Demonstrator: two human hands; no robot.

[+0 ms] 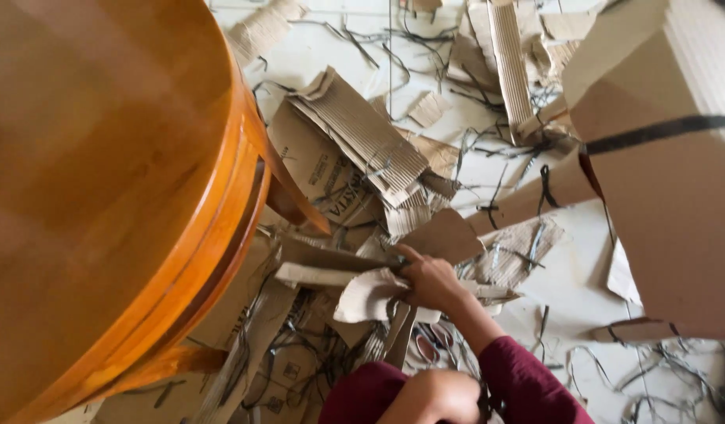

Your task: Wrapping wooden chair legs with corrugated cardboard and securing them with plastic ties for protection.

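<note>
A person's right hand [432,281] closes its grip on a pale torn cardboard strip [370,294] amid scraps on the floor [571,286], beside a round wooden desk [103,180]; the strip extends leftward from the hand. The left hand is out of view.

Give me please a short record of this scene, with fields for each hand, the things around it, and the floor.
Right hand: reaching down, gripping cardboard scraps
Left hand: near the body, closed; whether it holds anything cannot be told
Beside: round wooden table
Right side: strapped cardboard bundle
Floor: pale, strewn with corrugated pieces and dark straps
</note>
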